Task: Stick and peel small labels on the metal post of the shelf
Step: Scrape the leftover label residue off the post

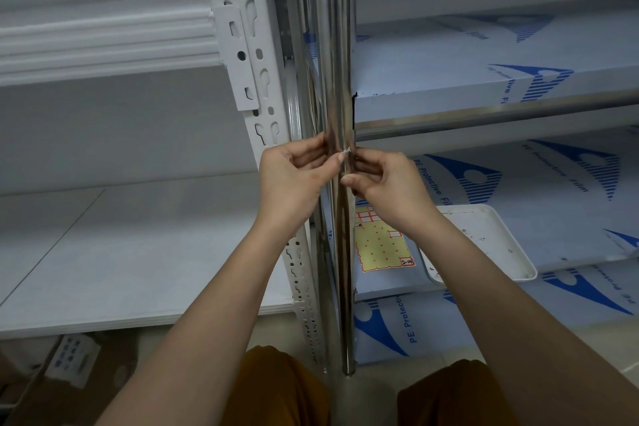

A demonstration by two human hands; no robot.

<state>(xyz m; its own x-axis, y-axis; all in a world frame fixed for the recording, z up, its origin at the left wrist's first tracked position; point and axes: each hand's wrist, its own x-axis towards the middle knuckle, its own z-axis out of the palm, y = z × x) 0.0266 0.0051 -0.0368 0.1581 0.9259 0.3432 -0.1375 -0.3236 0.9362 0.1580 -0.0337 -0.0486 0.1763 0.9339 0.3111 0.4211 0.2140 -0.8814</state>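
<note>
Both hands [342, 166] pinch a small label [346, 150] on the upright post [333, 62]

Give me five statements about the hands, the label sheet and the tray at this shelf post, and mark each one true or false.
1. Both hands are at the shiny metal post. True: the left hand and the right hand meet at it.
2. A small white label sits between the fingertips at the post. True.
3. The yellow label sheet is held in the right hand. False: it lies on the shelf below that hand.
4. The white tray stands on the floor. False: it lies on the shelf covered in blue-printed film, right of the sheet.
5. The sheet is full of labels. False: only a few remain, mostly at its top edge.
</note>
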